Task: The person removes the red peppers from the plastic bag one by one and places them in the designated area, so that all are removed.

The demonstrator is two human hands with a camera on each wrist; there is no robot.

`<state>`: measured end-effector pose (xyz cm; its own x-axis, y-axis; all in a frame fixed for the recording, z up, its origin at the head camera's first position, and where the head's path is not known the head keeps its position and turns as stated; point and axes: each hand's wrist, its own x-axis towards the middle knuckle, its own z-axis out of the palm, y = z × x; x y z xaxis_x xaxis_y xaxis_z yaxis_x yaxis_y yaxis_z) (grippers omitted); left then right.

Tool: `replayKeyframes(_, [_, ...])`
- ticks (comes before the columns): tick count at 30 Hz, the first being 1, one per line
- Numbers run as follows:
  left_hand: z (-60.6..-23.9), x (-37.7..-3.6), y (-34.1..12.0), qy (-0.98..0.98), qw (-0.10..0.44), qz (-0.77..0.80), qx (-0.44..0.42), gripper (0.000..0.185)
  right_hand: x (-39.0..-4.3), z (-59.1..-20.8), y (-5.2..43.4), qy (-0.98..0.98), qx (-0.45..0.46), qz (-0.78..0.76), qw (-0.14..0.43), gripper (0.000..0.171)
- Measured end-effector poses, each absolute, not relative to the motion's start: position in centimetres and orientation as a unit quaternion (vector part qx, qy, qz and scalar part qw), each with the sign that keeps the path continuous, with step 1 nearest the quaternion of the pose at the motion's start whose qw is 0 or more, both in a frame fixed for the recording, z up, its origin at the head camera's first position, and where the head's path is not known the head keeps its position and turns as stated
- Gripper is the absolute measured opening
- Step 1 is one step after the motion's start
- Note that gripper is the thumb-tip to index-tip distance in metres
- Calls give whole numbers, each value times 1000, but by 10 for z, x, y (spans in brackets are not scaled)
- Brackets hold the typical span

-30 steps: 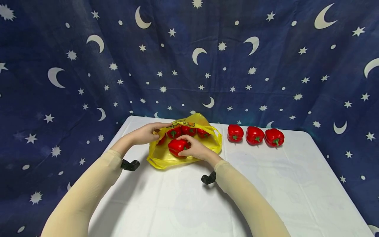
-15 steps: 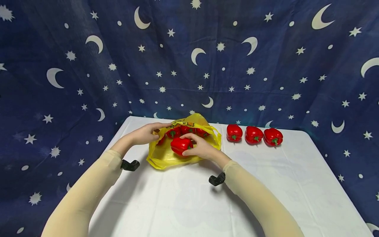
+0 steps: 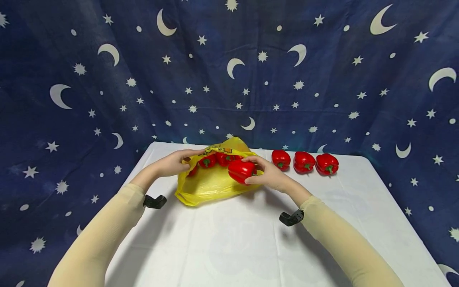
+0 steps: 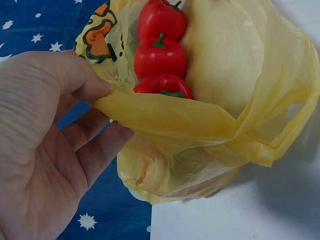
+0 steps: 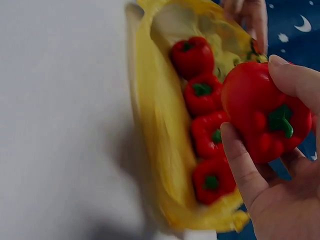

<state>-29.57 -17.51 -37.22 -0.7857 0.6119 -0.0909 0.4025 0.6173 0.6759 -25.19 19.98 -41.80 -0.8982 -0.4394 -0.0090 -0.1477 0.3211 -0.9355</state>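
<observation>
A yellow plastic bag (image 3: 211, 186) lies on its side, its mouth facing me. Its rim is pinched by my left hand (image 3: 175, 162), thumb on top and fingers beneath in the left wrist view. Inside, several red bell peppers (image 5: 192, 57) with green stems stand in a row along the back. My right hand (image 3: 273, 175) holds another red bell pepper (image 3: 241, 171) between thumb and fingers, its stem toward the palm. In the head view this pepper overlaps the right part of the bag's opening.
Three more red bell peppers, a left one (image 3: 281, 159), a middle one (image 3: 303, 162) and a right one (image 3: 326, 164), stand in a row right of the bag. A white cloth (image 3: 229, 243) covers the table. Behind hangs a dark blue star-and-moon curtain (image 3: 215, 71).
My right hand has moved right with its bell pepper, from the middle of the bag's opening to its right side. The left hand still grips the rim.
</observation>
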Motion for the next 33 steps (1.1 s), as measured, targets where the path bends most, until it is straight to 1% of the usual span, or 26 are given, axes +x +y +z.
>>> replayKeyframes(8, [-375, -293, -178, 890, 166, 328, 269, 71, -246, -412, 244, 793, -160, -579, 102, 69])
replayKeyframes(15, [-376, -295, -178, 887, 151, 327, 287, 69, -244, -406, 295, 797, -106, -589, 78, 75])
replayKeyframes(24, [-374, -296, -175, 887, 159, 328, 282, 70, -235, -398, 357, 817, -38, -574, 29, 77])
replayKeyframes(29, [-375, -296, -176, 889, 165, 328, 275, 71, -231, -400, 385, 828, -8, -561, 8, 79])
replayKeyframes(33, [-375, -296, -176, 887, 160, 327, 283, 70, -229, -402, 407, 823, 7, -568, -16, 78])
